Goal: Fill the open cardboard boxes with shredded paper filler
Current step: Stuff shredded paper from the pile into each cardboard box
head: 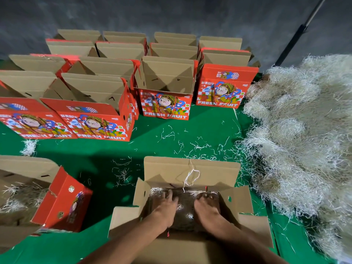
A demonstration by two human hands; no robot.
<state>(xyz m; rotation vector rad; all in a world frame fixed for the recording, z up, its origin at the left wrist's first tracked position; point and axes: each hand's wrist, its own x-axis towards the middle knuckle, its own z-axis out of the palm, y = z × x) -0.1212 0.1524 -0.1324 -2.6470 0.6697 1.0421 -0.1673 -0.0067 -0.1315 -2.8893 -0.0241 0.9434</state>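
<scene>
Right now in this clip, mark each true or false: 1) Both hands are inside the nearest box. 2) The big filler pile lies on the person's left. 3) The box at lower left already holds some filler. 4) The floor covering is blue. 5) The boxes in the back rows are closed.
1) True: the left hand and right hand press down on filler inside the nearest box.
2) False: the pile lies on the right.
3) True: shreds show inside the lower-left box.
4) False: the covering is green.
5) False: the back boxes stand with flaps open.
</scene>
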